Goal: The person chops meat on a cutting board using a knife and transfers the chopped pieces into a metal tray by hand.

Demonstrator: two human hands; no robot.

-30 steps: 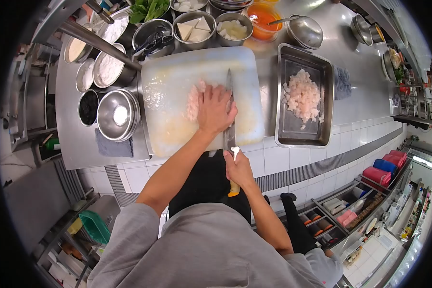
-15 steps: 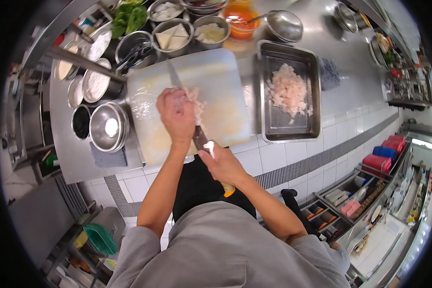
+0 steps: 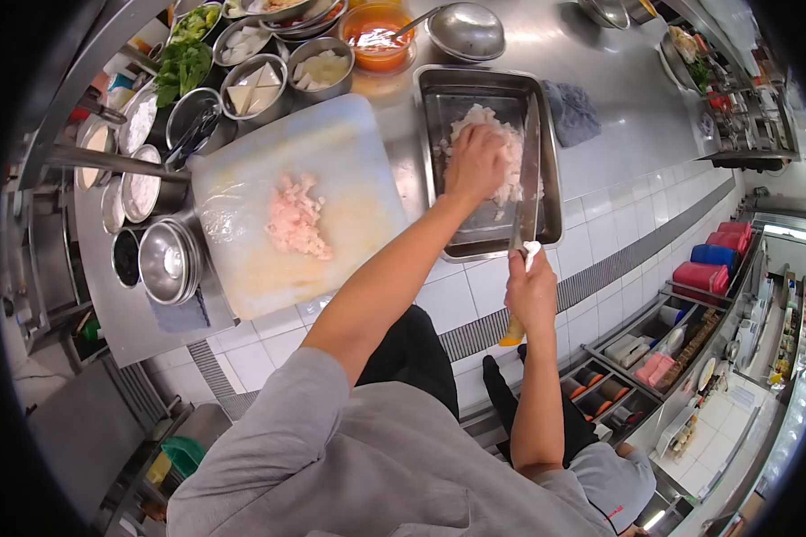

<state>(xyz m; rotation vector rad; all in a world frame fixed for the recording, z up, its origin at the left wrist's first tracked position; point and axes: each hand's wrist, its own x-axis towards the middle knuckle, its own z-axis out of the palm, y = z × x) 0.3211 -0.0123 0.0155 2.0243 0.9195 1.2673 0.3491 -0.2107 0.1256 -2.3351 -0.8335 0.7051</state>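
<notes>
My left hand [image 3: 476, 161] is in the metal tray [image 3: 551, 215], palm down on a pile of pale pink, finely diced raw meat [image 3: 513, 161]; its fingertips point down and are hidden. My right hand [image 3: 532, 291] grips a knife by its yellow-ended handle. The knife's long blade [image 3: 530, 170] reaches over the tray, just right of the pile. On the white cutting board [image 3: 233, 268] to the left lies another heap of the same diced meat [image 3: 297, 217], with no hand on it.
Steel bowls hold cut white pieces [image 3: 255, 89] and other ingredients behind the board; an orange tub [image 3: 376, 40] stands beside them. Stacked bowls [image 3: 166, 261] sit left. A grey cloth [image 3: 571, 114] lies right of the tray. Another person's grey sleeve [image 3: 611, 483] shows lower right.
Both hands and the knife have moved right, from the cutting board to the tray. The heap on the board is now uncovered, and my left hand rests on the tray's pile.
</notes>
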